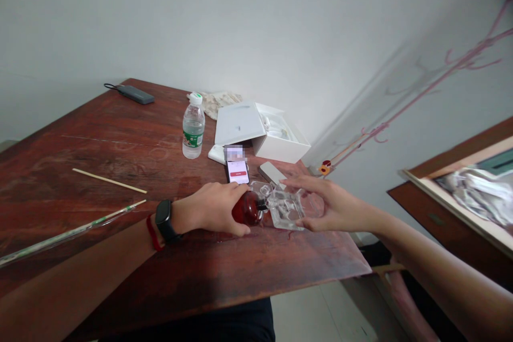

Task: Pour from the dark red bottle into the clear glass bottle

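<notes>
My left hand is wrapped around a small round red bottle lying sideways on the wooden table, its dark neck pointing right. My right hand grips a clear glass dish or block right beside the bottle's neck, fingers curled over its far side. A black watch and a red band sit on my left wrist. The two objects almost touch near the table's right front corner.
Behind my hands lie a lit phone, a grey flat device, an open white box and a water bottle. A wooden stick and a glass rod lie left. A power bank sits at the far edge.
</notes>
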A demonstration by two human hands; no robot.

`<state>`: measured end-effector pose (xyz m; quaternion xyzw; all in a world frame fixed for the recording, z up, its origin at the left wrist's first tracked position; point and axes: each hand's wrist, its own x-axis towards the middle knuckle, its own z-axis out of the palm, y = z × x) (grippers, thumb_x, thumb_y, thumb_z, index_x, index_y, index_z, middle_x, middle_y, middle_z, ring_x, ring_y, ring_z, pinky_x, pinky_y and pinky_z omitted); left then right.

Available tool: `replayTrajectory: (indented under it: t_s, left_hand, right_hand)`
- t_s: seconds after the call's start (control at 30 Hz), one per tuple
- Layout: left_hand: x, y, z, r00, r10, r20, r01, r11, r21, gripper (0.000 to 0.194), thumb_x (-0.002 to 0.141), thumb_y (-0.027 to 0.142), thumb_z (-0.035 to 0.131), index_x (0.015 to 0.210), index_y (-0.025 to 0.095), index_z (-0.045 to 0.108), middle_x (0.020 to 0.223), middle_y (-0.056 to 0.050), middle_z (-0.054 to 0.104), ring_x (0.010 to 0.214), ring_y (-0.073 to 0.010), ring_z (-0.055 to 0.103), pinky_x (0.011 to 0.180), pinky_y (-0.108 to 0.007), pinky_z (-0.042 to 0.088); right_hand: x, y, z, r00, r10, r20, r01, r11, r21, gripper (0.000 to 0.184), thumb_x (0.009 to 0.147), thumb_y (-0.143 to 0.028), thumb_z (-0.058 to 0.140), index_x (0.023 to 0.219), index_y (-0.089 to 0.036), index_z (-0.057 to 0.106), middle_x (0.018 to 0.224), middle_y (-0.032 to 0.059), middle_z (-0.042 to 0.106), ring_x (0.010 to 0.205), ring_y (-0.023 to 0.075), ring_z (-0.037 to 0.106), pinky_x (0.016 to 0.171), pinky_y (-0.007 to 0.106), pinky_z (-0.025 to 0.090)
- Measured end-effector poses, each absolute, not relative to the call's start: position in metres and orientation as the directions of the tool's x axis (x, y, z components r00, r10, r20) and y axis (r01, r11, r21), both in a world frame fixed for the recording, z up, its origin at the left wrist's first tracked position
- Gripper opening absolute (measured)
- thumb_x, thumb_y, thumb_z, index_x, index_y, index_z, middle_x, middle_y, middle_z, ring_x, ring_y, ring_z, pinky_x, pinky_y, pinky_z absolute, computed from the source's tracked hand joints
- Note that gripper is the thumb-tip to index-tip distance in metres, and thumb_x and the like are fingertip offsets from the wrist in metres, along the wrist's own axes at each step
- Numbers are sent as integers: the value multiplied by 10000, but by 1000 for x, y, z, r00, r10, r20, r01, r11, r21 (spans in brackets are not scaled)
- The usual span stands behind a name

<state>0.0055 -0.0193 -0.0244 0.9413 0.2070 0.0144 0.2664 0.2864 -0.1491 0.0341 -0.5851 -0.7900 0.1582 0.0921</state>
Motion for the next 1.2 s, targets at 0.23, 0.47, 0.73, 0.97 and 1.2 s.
replayTrajectory:
  t_s: [0.23, 0.47, 0.73, 0.97, 1.2]
  left_hand:
    - [6, -20, -23, 911, 401, -98, 394, -774, 496, 670, 772, 576, 812, 1313, 247, 595, 1376, -91, 716, 1156, -376, 722, 914, -437, 569]
    - [5, -20, -24, 913, 399, -88, 387, -778, 494, 668, 778, 564, 818, 1320, 246, 592, 1378, -89, 715, 1152, -376, 724, 913, -444, 573]
    - [5, -19, -26, 915, 397, -79, 380, -777, 502, 660, 775, 574, 812, 1299, 236, 595, 1354, -92, 732, 1133, -368, 734, 892, -426, 573]
    - [4, -19, -25, 918, 390, -77, 372, -776, 509, 679, 775, 571, 810, 1325, 238, 594, 1362, -93, 726, 1136, -376, 732, 894, -435, 570]
    - [5, -19, -23, 918, 389, -82, 374, -773, 512, 658, 765, 565, 818, 1294, 239, 603, 1364, -95, 722, 1142, -372, 729, 904, -428, 569]
  right_hand:
    - [286, -148, 35, -307, 951, -17, 892, 282, -353, 767, 787, -462, 854, 1489, -257, 624, 1528, 125, 643, 1412, 391, 599, 1174, 581, 506]
    - [281, -147, 41, -321, 946, -57, 892, 281, -355, 766, 803, -435, 847, 1507, -269, 594, 1524, 118, 643, 1415, 376, 596, 1210, 573, 469]
    - [284, -147, 40, -311, 948, -63, 899, 273, -343, 775, 809, -470, 849, 1511, -266, 592, 1558, 121, 612, 1432, 391, 573, 1198, 575, 482]
    - [284, -146, 40, -335, 941, -39, 890, 303, -341, 798, 799, -472, 862, 1527, -299, 583, 1527, 99, 643, 1409, 374, 601, 1221, 589, 458]
    - [283, -145, 42, -362, 932, 9, 869, 341, -359, 816, 781, -463, 886, 1530, -339, 588, 1495, 71, 677, 1389, 368, 624, 1208, 561, 481]
